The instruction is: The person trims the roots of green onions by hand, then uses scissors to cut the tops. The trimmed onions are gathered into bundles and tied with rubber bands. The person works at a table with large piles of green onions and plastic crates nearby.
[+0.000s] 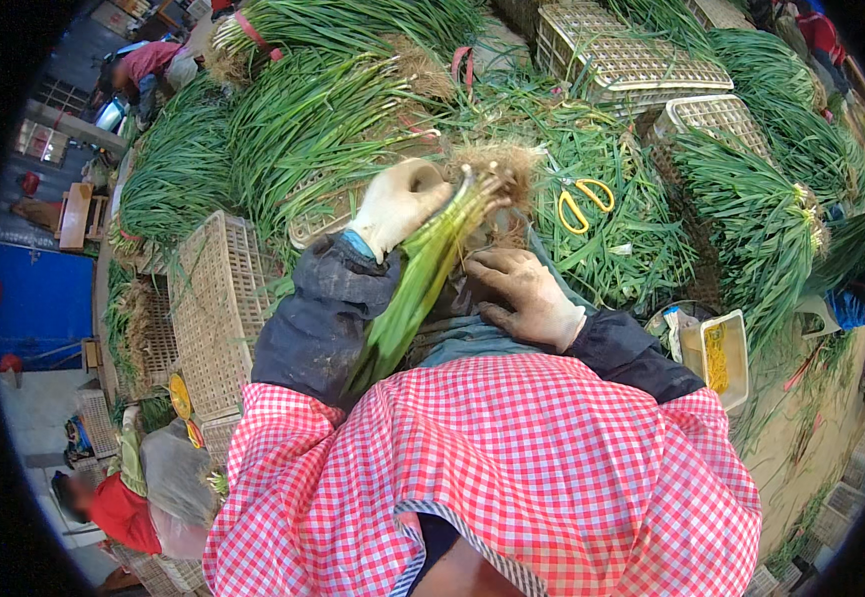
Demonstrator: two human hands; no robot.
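My left hand point(400, 203), in a whitish glove, is closed around a bunch of leafy green stalks point(432, 257) with pale stems and brown roots. The roots point away from me and the leaves hang towards my lap. My right hand point(526, 295), in a soiled glove, lies palm down just right of the bunch with fingers bent; whether anything is under them is hidden. Beyond it, yellow-handled scissors point(585, 203) rest on a heap of loose green leaves point(626, 246).
Large leafy bundles point(320, 119) lie ahead and left. Plastic crates stand at left point(212, 313) and upper right point(626, 56). At right, a white container point(732, 358) holds yellow bands point(716, 358). Co-workers are at lower left point(123, 515) and upper left point(150, 63).
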